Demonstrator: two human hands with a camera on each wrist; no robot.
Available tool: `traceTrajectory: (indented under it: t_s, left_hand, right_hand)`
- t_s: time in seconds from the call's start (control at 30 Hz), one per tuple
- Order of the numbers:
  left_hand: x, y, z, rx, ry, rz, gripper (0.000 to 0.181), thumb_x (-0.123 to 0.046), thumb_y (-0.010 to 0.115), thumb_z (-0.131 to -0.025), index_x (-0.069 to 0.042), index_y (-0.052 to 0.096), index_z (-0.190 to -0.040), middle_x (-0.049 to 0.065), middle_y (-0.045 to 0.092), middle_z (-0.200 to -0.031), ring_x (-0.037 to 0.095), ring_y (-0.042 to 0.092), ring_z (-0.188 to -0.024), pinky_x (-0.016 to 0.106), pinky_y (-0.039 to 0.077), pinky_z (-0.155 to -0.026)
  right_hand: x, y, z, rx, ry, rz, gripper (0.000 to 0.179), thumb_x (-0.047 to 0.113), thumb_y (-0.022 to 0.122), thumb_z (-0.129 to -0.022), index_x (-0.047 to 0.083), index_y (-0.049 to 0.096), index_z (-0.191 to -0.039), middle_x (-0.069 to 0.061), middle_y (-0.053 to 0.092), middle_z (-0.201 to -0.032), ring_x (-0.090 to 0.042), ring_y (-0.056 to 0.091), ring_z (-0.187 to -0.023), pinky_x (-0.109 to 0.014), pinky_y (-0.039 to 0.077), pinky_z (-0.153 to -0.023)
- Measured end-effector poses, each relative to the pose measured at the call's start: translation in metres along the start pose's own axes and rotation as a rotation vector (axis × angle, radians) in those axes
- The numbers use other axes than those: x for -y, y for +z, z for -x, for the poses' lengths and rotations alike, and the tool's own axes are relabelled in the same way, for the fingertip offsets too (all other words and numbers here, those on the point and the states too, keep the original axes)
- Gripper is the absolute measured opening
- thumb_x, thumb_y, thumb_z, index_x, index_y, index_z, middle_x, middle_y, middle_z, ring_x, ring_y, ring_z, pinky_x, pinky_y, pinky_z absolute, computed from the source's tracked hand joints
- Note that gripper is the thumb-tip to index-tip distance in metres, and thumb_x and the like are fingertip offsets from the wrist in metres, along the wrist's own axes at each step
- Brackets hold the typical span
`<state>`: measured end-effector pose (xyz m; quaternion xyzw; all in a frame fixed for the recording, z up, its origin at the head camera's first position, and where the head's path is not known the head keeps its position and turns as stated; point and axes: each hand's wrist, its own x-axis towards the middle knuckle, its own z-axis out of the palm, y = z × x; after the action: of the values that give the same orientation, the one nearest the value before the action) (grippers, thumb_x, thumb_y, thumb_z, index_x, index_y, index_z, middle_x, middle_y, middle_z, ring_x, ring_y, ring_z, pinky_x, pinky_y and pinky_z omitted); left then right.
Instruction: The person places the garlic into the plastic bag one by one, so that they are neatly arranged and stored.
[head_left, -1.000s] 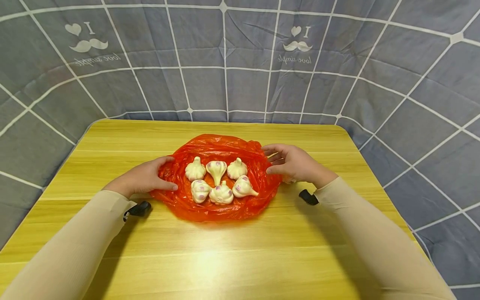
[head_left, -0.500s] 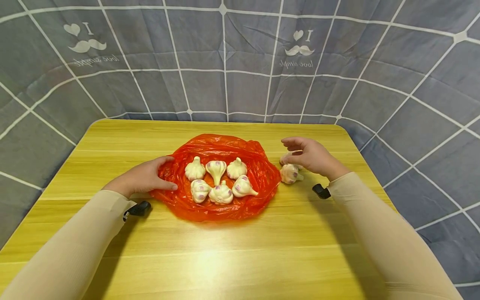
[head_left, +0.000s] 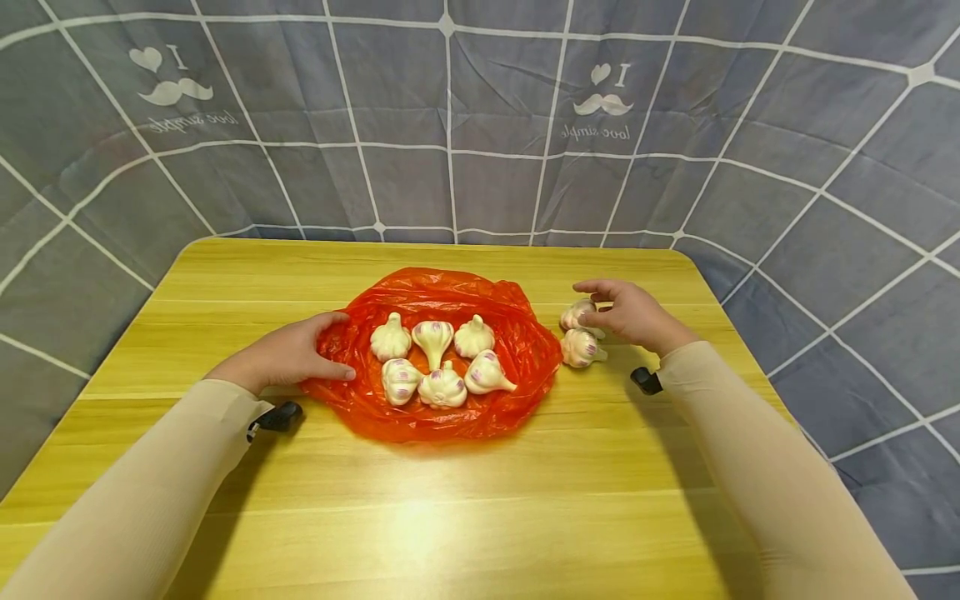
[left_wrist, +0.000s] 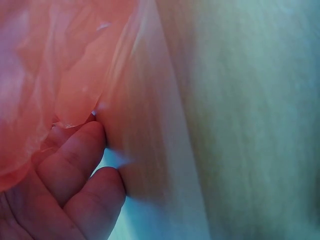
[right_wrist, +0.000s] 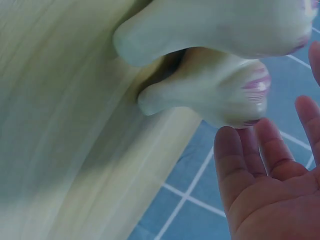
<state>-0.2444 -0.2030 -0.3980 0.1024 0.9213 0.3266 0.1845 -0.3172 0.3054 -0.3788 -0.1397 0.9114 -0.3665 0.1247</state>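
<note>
A red plastic bag [head_left: 450,287] lies spread on the wooden table with several garlic bulbs [head_left: 442,388] grouped in its middle. My left hand [head_left: 288,357] holds the bag's left edge, thumb and forefinger over the film; in the left wrist view its other fingers [left_wrist: 72,167] curl in under the red film [left_wrist: 75,90]. Right of the bag sit two more bulbs, a nearer one [head_left: 580,348] and a farther one [head_left: 576,315]. My right hand [head_left: 633,317] is around the farther bulb with loosely spread fingers; in the right wrist view its fingertips are right at that bulb's [right_wrist: 220,90] rounded end.
The wooden table [head_left: 450,508] has rounded far corners. A grey curtain [head_left: 495,100] with white grid lines hangs behind it and along both sides. A black device [head_left: 277,418] sits at the left wrist, and another [head_left: 647,380] at the right.
My right hand has left the bag's right edge and moved right to the two bulbs beside it, then settled lower at the farther bulb. My left hand has stayed on the bag.
</note>
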Motion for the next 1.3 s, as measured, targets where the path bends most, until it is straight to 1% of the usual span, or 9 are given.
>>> traceTrajectory:
  t_s: [0.1, 0.33, 0.43, 0.6, 0.87, 0.97, 1.07, 1.17, 1.3]
  left_hand:
    - [0.0, 0.0, 0.0, -0.001, 0.003, 0.0, 0.109, -0.044, 0.088, -0.083, 0.001, 0.028, -0.162, 0.029, 0.045, -0.157, 0.046, 0.05, -0.138, 0.062, 0.045, -0.116]
    - [0.0, 0.0, 0.0, -0.003, -0.008, 0.017, 0.108, -0.043, 0.088, -0.082, -0.001, 0.028, -0.162, 0.027, 0.044, -0.159, 0.045, 0.05, -0.14, 0.06, 0.046, -0.117]
    - [-0.001, 0.0, 0.0, 0.002, -0.003, 0.029, 0.108, -0.042, 0.088, -0.083, 0.0, 0.027, -0.162, 0.027, 0.044, -0.159, 0.045, 0.051, -0.139, 0.06, 0.047, -0.116]
    - [-0.002, 0.0, 0.0, 0.01, 0.0, 0.05, 0.109, -0.041, 0.088, -0.084, 0.0, 0.026, -0.163, 0.028, 0.043, -0.159, 0.045, 0.05, -0.138, 0.059, 0.048, -0.114]
    - [0.0, 0.001, 0.0, 0.008, -0.021, 0.063, 0.109, -0.041, 0.089, -0.083, -0.003, 0.026, -0.163, 0.026, 0.042, -0.16, 0.044, 0.05, -0.14, 0.056, 0.049, -0.114]
    - [0.0, 0.001, 0.0, 0.005, -0.019, 0.058, 0.109, -0.042, 0.089, -0.083, -0.003, 0.027, -0.163, 0.026, 0.041, -0.16, 0.044, 0.049, -0.14, 0.057, 0.048, -0.115]
    - [0.0, 0.002, 0.0, 0.002, -0.014, 0.058, 0.109, -0.042, 0.089, -0.083, -0.003, 0.027, -0.163, 0.025, 0.042, -0.16, 0.043, 0.05, -0.14, 0.058, 0.047, -0.116]
    - [0.001, 0.002, 0.0, 0.0, -0.012, 0.058, 0.108, -0.041, 0.088, -0.083, -0.003, 0.027, -0.163, 0.025, 0.042, -0.16, 0.043, 0.05, -0.14, 0.058, 0.047, -0.117]
    - [0.001, 0.002, 0.0, 0.006, -0.007, 0.065, 0.108, -0.04, 0.088, -0.084, -0.002, 0.026, -0.163, 0.026, 0.042, -0.16, 0.043, 0.051, -0.139, 0.057, 0.048, -0.115]
  right_hand:
    - [-0.003, 0.001, -0.002, 0.003, 0.01, 0.005, 0.059, 0.016, 0.073, -0.098, 0.008, 0.053, -0.153, -0.025, 0.053, -0.152, -0.042, 0.046, -0.144, -0.055, 0.049, -0.114]
    - [-0.005, 0.003, -0.004, -0.002, 0.005, 0.007, 0.058, 0.015, 0.073, -0.098, 0.005, 0.054, -0.152, -0.027, 0.053, -0.152, -0.044, 0.045, -0.144, -0.057, 0.045, -0.118]
    - [-0.007, 0.004, -0.006, 0.002, 0.008, 0.025, 0.058, 0.017, 0.073, -0.098, 0.005, 0.054, -0.151, -0.027, 0.054, -0.152, -0.044, 0.046, -0.143, -0.058, 0.045, -0.118]
    - [-0.009, 0.005, -0.008, 0.013, 0.024, 0.028, 0.058, 0.018, 0.073, -0.099, 0.006, 0.054, -0.152, -0.025, 0.054, -0.151, -0.044, 0.047, -0.142, -0.058, 0.046, -0.117]
    - [-0.014, 0.004, -0.012, 0.038, 0.045, 0.013, 0.061, 0.018, 0.073, -0.098, 0.006, 0.051, -0.154, -0.026, 0.054, -0.151, -0.043, 0.05, -0.14, -0.056, 0.048, -0.115]
    - [-0.016, 0.005, -0.014, 0.046, 0.054, 0.011, 0.063, 0.019, 0.075, -0.097, 0.007, 0.051, -0.155, -0.026, 0.057, -0.148, -0.041, 0.055, -0.134, -0.053, 0.05, -0.113]
    - [-0.019, 0.007, -0.016, 0.056, 0.047, 0.023, 0.065, 0.02, 0.076, -0.097, 0.007, 0.051, -0.155, -0.026, 0.06, -0.144, -0.038, 0.06, -0.127, -0.047, 0.053, -0.109]
    - [-0.021, 0.008, -0.019, 0.068, 0.031, 0.021, 0.064, 0.018, 0.076, -0.097, 0.006, 0.051, -0.155, -0.025, 0.064, -0.137, -0.032, 0.064, -0.115, -0.034, 0.056, -0.098]
    - [-0.024, 0.01, -0.02, 0.078, 0.012, 0.038, 0.062, 0.017, 0.075, -0.097, 0.005, 0.052, -0.153, -0.023, 0.066, -0.129, -0.026, 0.062, -0.104, -0.024, 0.052, -0.086]
